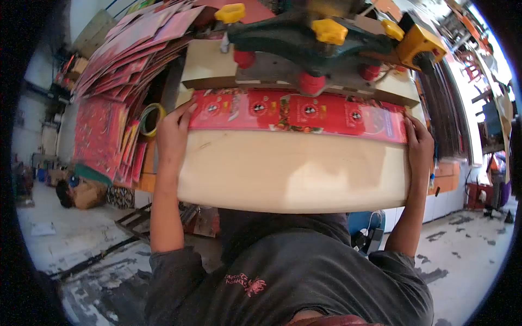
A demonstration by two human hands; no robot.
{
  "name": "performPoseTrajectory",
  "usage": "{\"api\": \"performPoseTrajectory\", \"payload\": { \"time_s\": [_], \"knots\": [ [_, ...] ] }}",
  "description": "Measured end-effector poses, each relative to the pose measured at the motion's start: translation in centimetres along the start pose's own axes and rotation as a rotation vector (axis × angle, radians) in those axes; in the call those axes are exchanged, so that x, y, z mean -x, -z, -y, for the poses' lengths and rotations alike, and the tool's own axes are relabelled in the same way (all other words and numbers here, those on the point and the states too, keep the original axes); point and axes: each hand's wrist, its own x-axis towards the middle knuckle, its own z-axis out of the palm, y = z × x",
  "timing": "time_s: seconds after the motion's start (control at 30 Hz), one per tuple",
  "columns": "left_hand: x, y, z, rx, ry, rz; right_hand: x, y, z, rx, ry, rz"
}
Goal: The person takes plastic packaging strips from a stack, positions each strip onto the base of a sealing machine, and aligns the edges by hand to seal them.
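A long strip of red printed sheet, with round logos and food pictures, lies across a cream-coloured work surface. My left hand is at its left end, fingers bent around the edge. At the right end, my right hand holds the opposite edge in the same way. The far side of the sheet lies against the foot of a dark green machine with red feet and yellow knobs. Whether the strip is one sheet or a thin stack, I cannot tell.
Piles of pink and red printed sheets rise at the left, with a roll of tape beside them. A yellow box is on the machine's right. Dark stacked boards stand farther right. A person is low at the far left.
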Motion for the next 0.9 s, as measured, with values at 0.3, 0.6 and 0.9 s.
{"api": "performPoseTrajectory", "payload": {
  "time_s": [0.3,0.6,0.9],
  "knots": [
    [0.2,-0.1,-0.2,0.018,-0.022,-0.059,-0.1,0.1,-0.1,-0.003,0.032,0.019],
    [0.2,0.1,1.0,-0.025,-0.014,0.011,0.4,0.5,0.1,0.027,0.085,0.009],
    [1.0,0.1,-1.0,-0.013,-0.057,0.013,0.3,-0.1,-1.6,0.157,0.085,-0.061]
  ]
}}
